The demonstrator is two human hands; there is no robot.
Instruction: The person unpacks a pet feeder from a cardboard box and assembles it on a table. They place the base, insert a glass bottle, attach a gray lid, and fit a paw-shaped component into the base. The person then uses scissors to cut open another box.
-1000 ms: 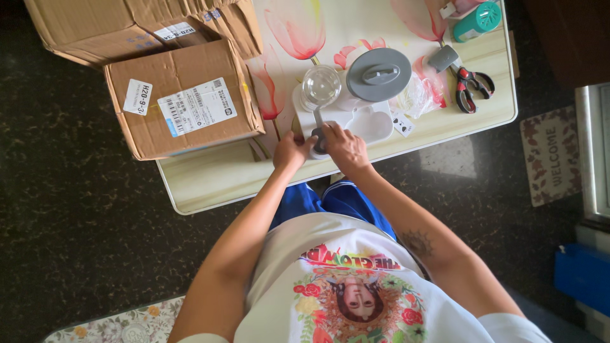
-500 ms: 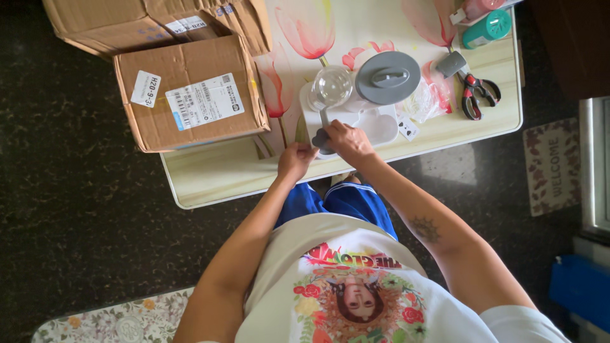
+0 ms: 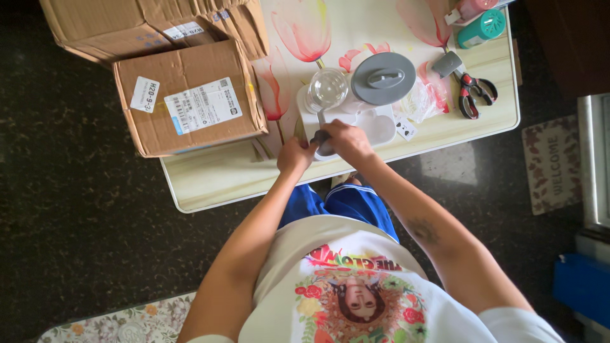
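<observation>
Right hand (image 3: 346,141) clamps the grey handle (image 3: 321,136) of the clear glass jug (image 3: 327,90); left hand (image 3: 294,155) curls at the white tray (image 3: 375,124); I'd keep it level.

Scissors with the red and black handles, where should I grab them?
Judging by the pose, take the scissors by the looped handles, which point toward the table's near edge. Come from that side; the blade end points away, toward the teal bottle.

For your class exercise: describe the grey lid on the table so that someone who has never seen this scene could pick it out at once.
Start at the pale table with pink tulip prints. Just beyond the person's right hand lies the grey lid, beside a clear glass globe. It is the only round, flat, matt grey piece, with a raised oval handle in its middle.
</observation>
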